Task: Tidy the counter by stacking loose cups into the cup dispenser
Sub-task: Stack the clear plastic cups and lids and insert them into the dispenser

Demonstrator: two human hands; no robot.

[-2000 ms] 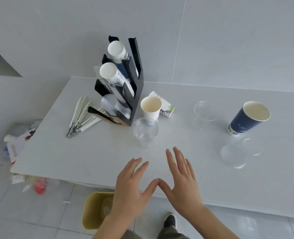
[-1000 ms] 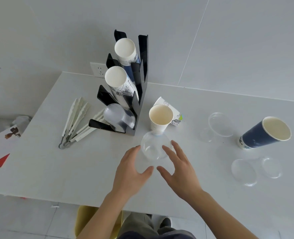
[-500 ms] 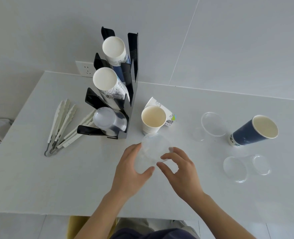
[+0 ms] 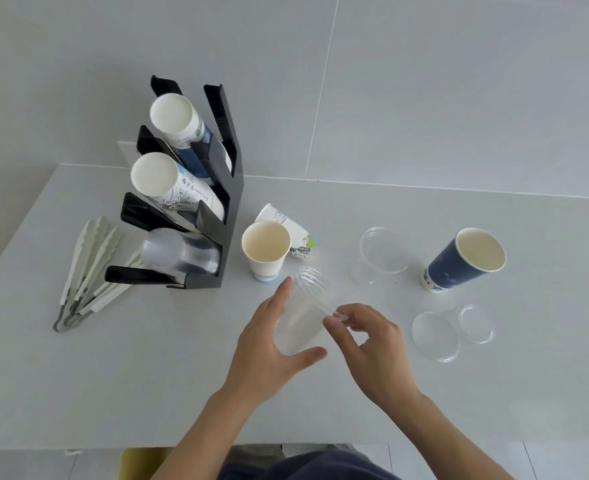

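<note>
A clear plastic cup (image 4: pixel 303 313) is held tilted just above the white counter (image 4: pixel 147 375). My left hand (image 4: pixel 269 351) wraps its body and my right hand (image 4: pixel 372 344) pinches its rim. The black cup dispenser (image 4: pixel 224 216) stands at the back left with three sloping slots: paper cups in the top two, clear cups (image 4: pixel 179 252) in the bottom one. Loose cups lie behind and to the right: a white paper cup (image 4: pixel 265 251) upright, a printed paper cup (image 4: pixel 289 230) on its side, a navy paper cup (image 4: pixel 466 259), a clear cup (image 4: pixel 383 251) and a clear cup on its side (image 4: pixel 435 336).
White tongs (image 4: pixel 85 271) lie left of the dispenser. A flat clear lid (image 4: pixel 476 323) rests by the right-hand clear cup. The wall rises just behind the counter, with a socket behind the dispenser. The counter's front edge runs below my forearms.
My hands moved forward from the counter's front edge, closed on the clear cup in front of the white paper cup, and lifted and tilted it. The view shifted closer.
</note>
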